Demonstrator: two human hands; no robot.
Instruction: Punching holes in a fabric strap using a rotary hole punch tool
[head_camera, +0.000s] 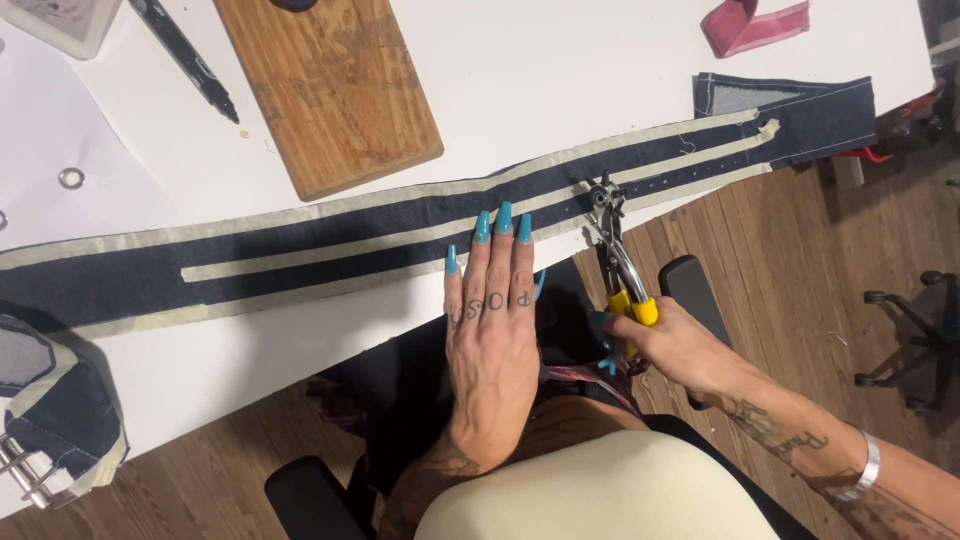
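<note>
Item: denim strip (300, 250), long, dark, edged and centre-lined with pale tape, lying across my white desk (560, 70). My left hand (490, 330) lies flat and open, fingertips pressing the strip. My right hand (665, 345) is clenched round the yellow handles of a steel punch (610, 225), whose head bites the strip just right of the left fingers. Wooden board (330, 85) beyond.

Bright even light, soft shadows, sharp
</note>
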